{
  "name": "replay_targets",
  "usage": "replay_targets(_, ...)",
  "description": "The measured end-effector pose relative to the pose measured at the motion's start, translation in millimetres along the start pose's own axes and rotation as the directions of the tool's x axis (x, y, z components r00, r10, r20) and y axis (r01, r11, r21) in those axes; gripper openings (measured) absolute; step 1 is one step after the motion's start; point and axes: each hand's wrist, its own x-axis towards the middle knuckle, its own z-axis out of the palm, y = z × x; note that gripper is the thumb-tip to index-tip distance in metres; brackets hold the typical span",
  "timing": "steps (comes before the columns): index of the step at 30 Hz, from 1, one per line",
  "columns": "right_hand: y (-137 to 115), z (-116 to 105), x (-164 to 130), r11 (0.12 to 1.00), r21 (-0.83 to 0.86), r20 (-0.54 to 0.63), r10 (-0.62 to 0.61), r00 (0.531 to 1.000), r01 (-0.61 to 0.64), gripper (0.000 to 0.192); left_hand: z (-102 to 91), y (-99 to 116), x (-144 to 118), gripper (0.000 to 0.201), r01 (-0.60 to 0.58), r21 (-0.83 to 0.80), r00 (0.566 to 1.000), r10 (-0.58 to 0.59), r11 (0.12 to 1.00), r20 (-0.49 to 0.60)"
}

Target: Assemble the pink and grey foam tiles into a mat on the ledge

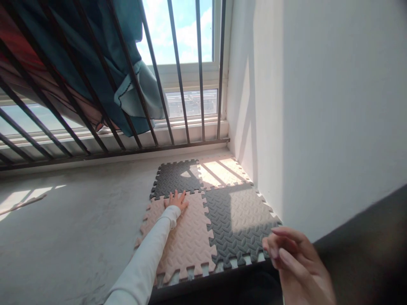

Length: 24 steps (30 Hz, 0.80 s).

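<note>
Several interlocking foam floor tiles with a raised tread pattern and toothed edges lie joined in a checkered block. My left hand (177,202) lies flat with fingers spread on the far edge of the near pink tile (187,237), by its seam with the far dark grey tile (176,176). To the right are the near dark grey tile (219,220) and the sunlit far pink tile (219,171). My right hand (295,262) is raised at the lower right, close to the near grey tile's corner. Its fingers are loosely curled, thumb apart, and nothing shows in them.
A white wall (318,106) rises along the tiles' right side. Dark metal railing bars (178,72) stand before the window, with a teal curtain (104,55) behind them. Bare concrete (63,224) extends left, with a thin strip (23,204) on it. The ledge's front edge drops into shadow.
</note>
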Motion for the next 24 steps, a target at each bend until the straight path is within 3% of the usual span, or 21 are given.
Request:
replay_targets(1, -7.2, 13.5, 14.4, 0.998, -0.058, 0.082, 0.025, 0.996, -0.020, 0.038, 0.0, 1.0, -0.7, 0.061, 0.009, 0.002, 1.000, -0.009, 1.000, -0.006)
replay_targets(3, -14.4, 42.3, 33.0, 0.945, -0.325, 0.250, 0.112, 0.962, -0.025, 0.046, -1.9, 3.8, -1.5, 0.059, 0.027, 0.000, 1.000, -0.027, 1.000, -0.006)
replay_targets(5, -10.6, 68.2, 36.8, 0.744, -0.667, 0.325, 0.235, 0.916, 0.046, 0.060, -5.2, 7.2, -0.9, 0.055, 0.045, -0.015, 0.999, -0.045, 0.999, 0.007)
replay_targets(7, 2.5, 87.3, 31.0, 0.554, -0.825, 0.357, 0.350, 0.866, 0.116, 0.071, -8.3, 9.4, 0.7, 0.052, 0.068, -0.034, 0.998, -0.067, 0.997, 0.020)
replay_targets(10, 30.8, 103.1, 21.2, 0.457, -0.874, 0.367, 0.398, 0.841, 0.165, 0.080, -9.3, 7.4, 1.5, 0.053, 0.052, -0.024, 0.998, -0.051, 0.998, 0.024)
replay_targets(15, 67.4, 116.1, 22.6, 0.411, -0.890, 0.357, 0.364, 0.861, 0.195, 0.088, -9.5, 2.9, -5.9, 0.057, -0.017, 0.039, 1.000, 0.018, 0.999, -0.019)
replay_targets(19, 77.0, 123.4, 25.9, 0.384, -0.897, 0.356, 0.342, 0.870, 0.216, 0.089, -16.0, 20.6, -7.8, 0.054, 0.030, 0.086, 0.998, -0.026, 0.996, -0.050)
replay_targets(24, 83.0, 126.7, 26.4, 0.358, -0.907, 0.347, 0.343, 0.873, 0.220, 0.091, -6.8, 48.3, -2.7, 0.052, -0.115, 0.022, 0.991, 0.116, 0.993, -0.066)
